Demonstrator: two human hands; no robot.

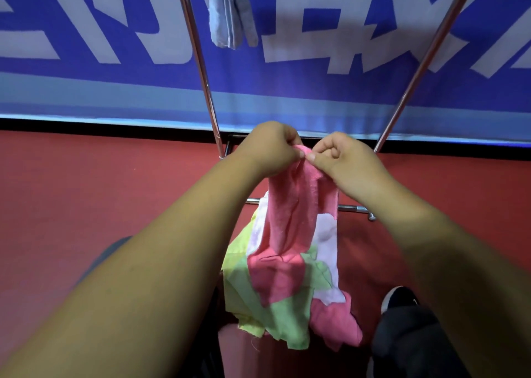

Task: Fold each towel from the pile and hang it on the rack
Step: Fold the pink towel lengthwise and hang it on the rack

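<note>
Left hand (270, 148) and right hand (342, 159) are pinching the top edge of a pink cloth towel (287, 214), knuckles nearly touching | towel is hanging over a pile of green, white and pink cloths (275, 300) | grey towel (230, 13) is draping on the chrome metal rack (201, 61) beyond.

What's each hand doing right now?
Left hand: closed, pinching the top of the pink towel.
Right hand: closed, pinching the same towel's top.

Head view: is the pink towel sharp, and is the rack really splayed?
Head view: pink towel, left hand and right hand evenly lit, fairly sharp; rack poles splay upward, likely wide-angle distortion; near forearms slightly soft.
</note>
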